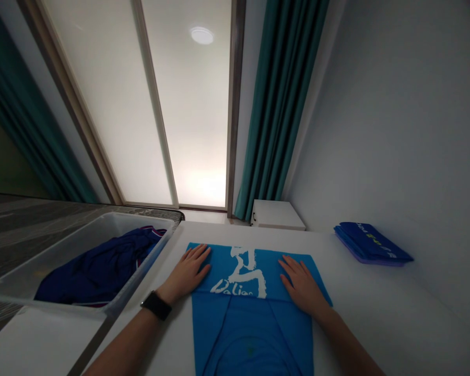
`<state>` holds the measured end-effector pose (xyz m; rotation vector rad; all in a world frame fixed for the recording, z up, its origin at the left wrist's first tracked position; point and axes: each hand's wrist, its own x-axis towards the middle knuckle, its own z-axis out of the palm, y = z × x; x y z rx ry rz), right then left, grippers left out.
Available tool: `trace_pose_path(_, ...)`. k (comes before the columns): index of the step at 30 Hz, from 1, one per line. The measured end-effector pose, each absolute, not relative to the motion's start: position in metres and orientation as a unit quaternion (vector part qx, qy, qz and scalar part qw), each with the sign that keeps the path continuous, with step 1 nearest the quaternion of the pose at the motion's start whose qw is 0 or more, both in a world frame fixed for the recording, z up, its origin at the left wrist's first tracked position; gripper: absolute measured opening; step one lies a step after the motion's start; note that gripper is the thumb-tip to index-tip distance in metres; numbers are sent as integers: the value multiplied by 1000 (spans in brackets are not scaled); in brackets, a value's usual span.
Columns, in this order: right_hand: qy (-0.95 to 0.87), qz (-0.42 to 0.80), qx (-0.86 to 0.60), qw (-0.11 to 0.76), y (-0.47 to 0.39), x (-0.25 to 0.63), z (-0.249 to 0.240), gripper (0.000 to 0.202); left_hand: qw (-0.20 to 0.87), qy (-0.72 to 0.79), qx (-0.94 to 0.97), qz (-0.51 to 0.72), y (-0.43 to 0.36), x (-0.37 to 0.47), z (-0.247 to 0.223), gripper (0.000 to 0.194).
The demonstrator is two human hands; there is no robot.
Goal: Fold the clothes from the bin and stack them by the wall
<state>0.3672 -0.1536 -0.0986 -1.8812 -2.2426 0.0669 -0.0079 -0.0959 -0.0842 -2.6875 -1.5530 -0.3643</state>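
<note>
I look in from far away, through the camera on the person's head. The biggest thing I see is the pale wall (395,130) on the right. Next comes the tall cloudy glass door (191,115), with green-blue curtains (282,115) at its sides. A round light shows on the glass. The white bench (376,297) fills much of the near part, and its smooth, flat top looks good for laying cloth out. A small white cabinet (282,215) stands past its far edge.

By the bench's left edge is a clear tub (90,237). I think it is there so the loose dark blue clothes (102,266) in it are easy to reach. I can't tell what holds it up.

The bright blue shirt (254,334) lies on the bench right in front of the person, where both arms can get to it. A fold line runs across it, just under the white letters.

The neat blue pile (372,243) sits well off to the right, I guess to keep out of the way.

The left hand (190,269) and right hand (301,282) lie palm down near the shirt's two sides. Their fingers are spread a little and grip nothing. I think they keep the cloth flat. The left wrist has a black watch (155,305).
</note>
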Motion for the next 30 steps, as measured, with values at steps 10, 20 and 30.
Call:
trace_pose_path(10, -772, 8, -626, 107, -157, 368, -96, 55, 44, -480, -867, -129, -101, -14, -82, 51)
trace_pose_path(20, -824, 75, -554, 89, -184, 319, -76, 56, -63, -298, -948, -90, -157, 53, -56, 65)
trace_pose_path(30, -831, 81, -546, 66, -182, 320, -77, 63, -47, -280, -954, -96, -154, 52, -59, 67)
